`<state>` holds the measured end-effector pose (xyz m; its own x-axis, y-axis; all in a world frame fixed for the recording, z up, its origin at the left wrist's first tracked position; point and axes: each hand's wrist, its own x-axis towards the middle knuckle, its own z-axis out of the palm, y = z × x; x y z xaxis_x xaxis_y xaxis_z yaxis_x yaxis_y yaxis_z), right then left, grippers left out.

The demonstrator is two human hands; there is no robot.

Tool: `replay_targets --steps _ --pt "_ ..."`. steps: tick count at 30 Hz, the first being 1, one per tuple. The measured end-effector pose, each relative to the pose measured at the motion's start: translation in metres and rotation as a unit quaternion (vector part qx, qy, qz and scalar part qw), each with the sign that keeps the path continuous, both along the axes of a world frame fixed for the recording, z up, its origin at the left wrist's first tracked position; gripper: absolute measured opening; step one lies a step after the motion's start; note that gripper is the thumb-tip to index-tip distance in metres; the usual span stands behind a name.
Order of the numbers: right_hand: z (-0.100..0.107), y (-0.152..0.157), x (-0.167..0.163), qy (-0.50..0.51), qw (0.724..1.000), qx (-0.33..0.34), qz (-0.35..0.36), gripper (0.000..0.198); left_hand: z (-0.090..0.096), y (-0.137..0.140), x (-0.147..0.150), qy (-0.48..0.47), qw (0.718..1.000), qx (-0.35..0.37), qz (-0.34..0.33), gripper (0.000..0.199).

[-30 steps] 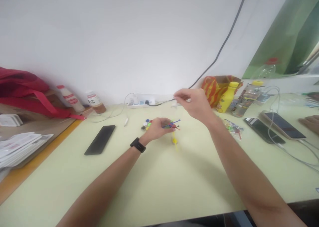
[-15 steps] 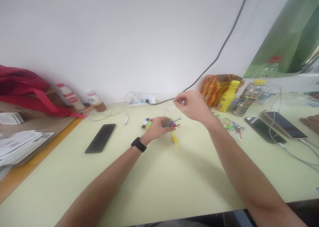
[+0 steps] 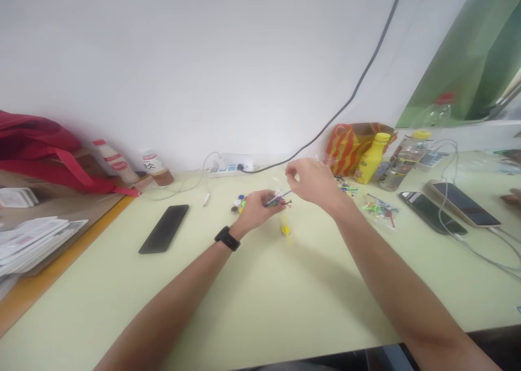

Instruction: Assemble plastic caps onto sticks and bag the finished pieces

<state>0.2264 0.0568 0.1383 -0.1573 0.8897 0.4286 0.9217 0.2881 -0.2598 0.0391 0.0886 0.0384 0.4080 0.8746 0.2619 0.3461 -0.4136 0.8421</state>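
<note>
My left hand [image 3: 260, 207] is closed around a small bunch of coloured plastic sticks with forked ends; a red-brown stick [image 3: 288, 203] pokes out at its fingertips. A blue plastic stick [image 3: 280, 197] slants up from this bunch. At its upper end, my right hand [image 3: 311, 182] is closed in a pinch, thumb and finger together. Just below the hands, a yellow round piece with a stick [image 3: 286, 230] is on the table. Several small coloured discs [image 3: 236, 203] lie beside the left hand, partly covered by it.
A black phone [image 3: 164, 228] lies to the left. Right of my hands are a bag of small plastic pieces [image 3: 380, 211], a yellow bottle [image 3: 371, 158], a clear bottle [image 3: 402, 162] and two phones with cables. A power strip [image 3: 230, 165] sits by the wall. Another person's hand [image 3: 513, 197] shows far right.
My right hand has come down to the bunch, its fingertips now at the blue stick's end. The blue stick has shifted and tilts more. My left hand stays nearly in place.
</note>
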Motion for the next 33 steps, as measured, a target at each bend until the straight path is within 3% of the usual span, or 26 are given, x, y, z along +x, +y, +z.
replay_targets --steps 5,12,15,18,20,23,26,28,30,33 --pt "0.012 -0.005 0.014 0.056 0.991 -0.039 0.115 0.041 0.0 0.0 0.0 -0.018 1.0 0.01 -0.018 0.027" --pt "0.009 -0.001 0.018 0.049 0.972 -0.116 0.196 0.017 0.004 -0.002 -0.001 -0.057 0.993 -0.037 -0.096 0.035" --pt "0.01 -0.001 0.017 0.062 0.979 -0.079 0.178 0.015 0.004 -0.001 -0.003 -0.052 0.994 -0.044 -0.089 0.041" --pt "0.014 -0.003 0.021 0.077 0.991 -0.002 0.108 0.016 0.002 0.006 -0.009 -0.037 0.997 -0.039 -0.062 0.032" --pt "0.015 -0.003 0.025 0.071 0.994 0.002 0.088 0.016 0.0 0.013 -0.014 -0.029 0.999 -0.029 -0.034 0.03" --pt "0.01 -0.001 0.028 0.022 0.98 -0.117 0.158 0.013 -0.004 0.023 -0.022 -0.03 0.999 -0.023 0.032 0.034" --pt "-0.005 0.004 0.017 -0.071 0.909 -0.307 0.271 0.034 -0.008 0.03 -0.026 -0.044 0.997 -0.03 0.063 0.038" --pt "-0.019 0.007 0.003 -0.13 0.859 -0.394 0.301 0.041 -0.009 0.031 -0.027 -0.047 0.996 -0.034 0.068 0.039" --pt "-0.034 0.012 -0.012 -0.165 0.842 -0.419 0.297 0.037 -0.008 0.031 -0.027 -0.044 0.996 -0.039 0.065 0.038" --pt "-0.051 0.019 -0.024 -0.171 0.85 -0.411 0.283 0.019 -0.005 0.03 -0.028 -0.037 0.997 -0.04 0.055 0.038"
